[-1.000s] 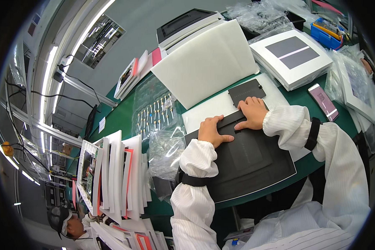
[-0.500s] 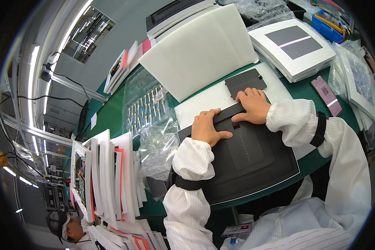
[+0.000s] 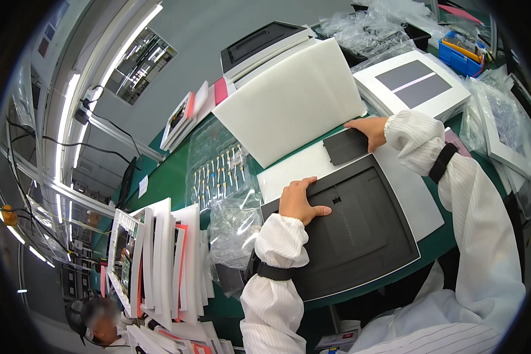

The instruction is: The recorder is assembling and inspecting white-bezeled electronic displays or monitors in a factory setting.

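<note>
A large black plastic back panel (image 3: 360,248) with a thin white rim lies in front of me, with a slotted rectangular recess in its middle. My left hand (image 3: 298,203) rests on its far left part, thumb stretched out and fingers spread. Beyond the panel, a small black cover plate (image 3: 343,147) lies on a white foam sheet (image 3: 283,177). At the right end of that plate is my right hand (image 3: 371,133), its thumb and fingers pinching the corner. Part of the plate's edge is hidden by those fingers.
Foam-wrapped stacked panels (image 3: 159,259) stand at left beside bagged small connectors (image 3: 221,174) and crumpled clear plastic (image 3: 236,230). A big white foam board (image 3: 289,100) leans behind. White boxes (image 3: 413,82), a partly covered phone (image 3: 454,140) and a blue bin (image 3: 460,59) are at right. Another person (image 3: 103,321) sits lower left.
My right hand has left the large panel's far edge and moved out to the small cover plate's right end. My left hand stays on the panel. The whole view has shifted slightly.
</note>
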`<state>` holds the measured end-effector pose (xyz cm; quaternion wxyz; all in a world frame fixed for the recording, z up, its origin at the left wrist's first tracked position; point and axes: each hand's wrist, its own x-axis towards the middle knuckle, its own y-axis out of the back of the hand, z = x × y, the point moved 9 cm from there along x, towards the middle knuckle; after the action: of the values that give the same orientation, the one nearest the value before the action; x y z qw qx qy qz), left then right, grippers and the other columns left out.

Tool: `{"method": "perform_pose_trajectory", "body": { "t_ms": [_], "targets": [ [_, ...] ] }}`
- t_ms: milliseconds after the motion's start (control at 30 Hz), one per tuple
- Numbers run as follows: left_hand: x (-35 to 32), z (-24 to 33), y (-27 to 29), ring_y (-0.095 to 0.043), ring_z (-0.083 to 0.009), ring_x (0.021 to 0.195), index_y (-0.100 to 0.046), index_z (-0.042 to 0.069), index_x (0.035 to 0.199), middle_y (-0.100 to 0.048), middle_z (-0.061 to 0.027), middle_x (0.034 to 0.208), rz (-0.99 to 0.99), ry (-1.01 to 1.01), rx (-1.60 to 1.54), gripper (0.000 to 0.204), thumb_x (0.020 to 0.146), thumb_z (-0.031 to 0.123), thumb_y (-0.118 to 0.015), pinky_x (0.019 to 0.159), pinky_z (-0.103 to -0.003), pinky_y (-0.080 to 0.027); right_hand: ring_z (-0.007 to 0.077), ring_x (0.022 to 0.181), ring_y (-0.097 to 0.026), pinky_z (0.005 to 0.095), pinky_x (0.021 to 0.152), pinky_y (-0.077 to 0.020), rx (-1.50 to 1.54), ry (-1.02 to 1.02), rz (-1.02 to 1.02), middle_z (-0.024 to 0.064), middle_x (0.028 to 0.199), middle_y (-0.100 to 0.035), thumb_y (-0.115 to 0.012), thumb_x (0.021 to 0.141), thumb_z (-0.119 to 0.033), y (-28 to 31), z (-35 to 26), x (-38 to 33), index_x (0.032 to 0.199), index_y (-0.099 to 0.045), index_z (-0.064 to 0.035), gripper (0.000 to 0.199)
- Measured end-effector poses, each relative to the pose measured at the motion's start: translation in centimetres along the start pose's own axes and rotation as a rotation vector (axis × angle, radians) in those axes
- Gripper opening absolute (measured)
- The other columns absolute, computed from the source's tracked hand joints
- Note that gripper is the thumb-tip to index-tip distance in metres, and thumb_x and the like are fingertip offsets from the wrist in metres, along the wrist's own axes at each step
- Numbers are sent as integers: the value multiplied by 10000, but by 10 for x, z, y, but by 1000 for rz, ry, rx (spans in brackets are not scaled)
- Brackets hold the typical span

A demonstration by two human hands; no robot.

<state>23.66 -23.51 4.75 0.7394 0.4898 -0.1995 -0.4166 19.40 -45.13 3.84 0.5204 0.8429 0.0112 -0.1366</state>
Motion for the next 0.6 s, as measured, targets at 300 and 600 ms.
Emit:
{"method": "perform_pose_trajectory", "body": {
  "t_ms": [300,600],
  "targets": [
    [-2,0,1,-463,-308,1094,-472,91,1228,-504,-145,1161,24,-61,1,835,501,268,-841,954,-367,-373,294,1178,-398,349,1011,-316,-272,84,227,150,1203,-459,-747,522,-49,40,-40,-49,1255,-367,-36,825],
    [11,150,19,-588,-137,652,-558,-61,1051,-642,-89,770,-12,-343,-746,333,777,105,-651,627,-251,-462,232,1197,-395,429,1047,-257,-685,627,615,65,1226,-443,-629,631,47,69,-110,-212,1222,-393,-107,655]
  ]
}}
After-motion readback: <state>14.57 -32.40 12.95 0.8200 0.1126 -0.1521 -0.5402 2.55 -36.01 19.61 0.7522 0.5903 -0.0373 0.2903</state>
